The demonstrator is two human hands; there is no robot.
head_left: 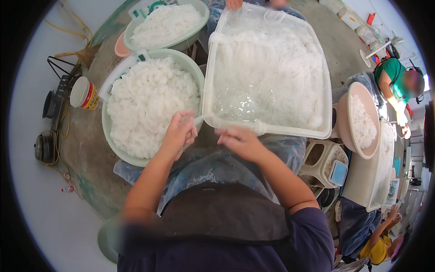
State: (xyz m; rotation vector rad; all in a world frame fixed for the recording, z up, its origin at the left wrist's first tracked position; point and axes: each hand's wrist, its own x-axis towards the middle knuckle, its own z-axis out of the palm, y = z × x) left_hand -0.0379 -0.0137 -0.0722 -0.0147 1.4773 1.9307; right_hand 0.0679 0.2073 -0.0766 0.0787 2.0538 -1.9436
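Note:
A large white rectangular tub (327, 90) of water stands in front of me, with a wide sheet of white fibre (272, 59) in it. Some fibre is draped over the near rim. My left hand (182, 132) is between the tub's near left corner and a pale green basin (107, 131), its fingers curled by a thin whitish strand of fibre (199, 119). My right hand (241, 143) is just below the tub's near rim, fingers bent together; what they hold is hidden. Fluffy white fibre clumps (152, 106) heap up in the basin.
Behind the basin stands another green basin (206, 20) of white fibre. Another person's hand (234, 3) is at the tub's far rim. To the right are a plastic stool (319, 170), a pink basin (349, 122) and two people at work. A white bucket (80, 93) stands left.

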